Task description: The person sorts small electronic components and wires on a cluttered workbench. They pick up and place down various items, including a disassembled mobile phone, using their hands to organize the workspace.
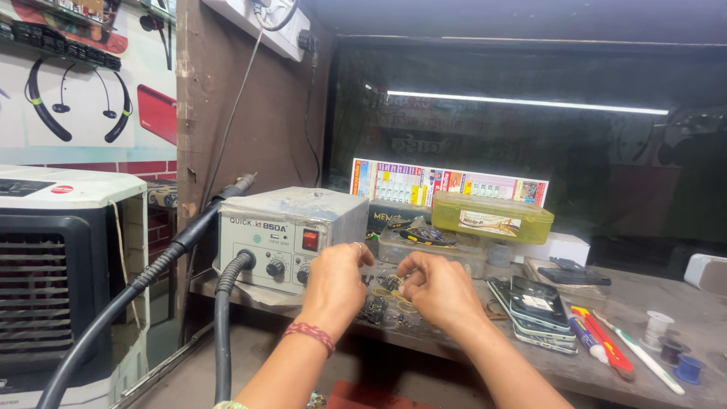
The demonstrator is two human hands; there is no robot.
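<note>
The small dark part [391,282] sits between the two hands, just above the front of the wooden bench [666,375]. It is too tiny to tell just what it is. It looks light, hard and easy to drop, so it is best pinched by its edges with fingertips, not squeezed.

The left hand [333,284] has its fingers bent in, with the tips close to the part. It wears a ring and a red thread band on the wrist. The right hand [439,291] is curled too, and its fingertips pinch at the same small part. Both hands look closed lightly around it, but the fingers hide the exact hold.

Just under the hands lies a pile of little dark bits [376,309] with some thin yellow wire, spread on the bench.

Behind the left hand stands a grey box machine [291,235] with knobs and a red switch. A thick black hose [221,333] comes out of its front and hangs down. A second hose leads up to a hot air wand [227,191] at the box's left side.

To the right of the hands lies a stack of phones [534,307]. Past them are a red and yellow tool [602,341], a white toothbrush [644,360] and small spools of wire [670,350]. Further back sits a green plastic box [492,216] on clear trays. A white air cooler [60,288] stands far left.
</note>
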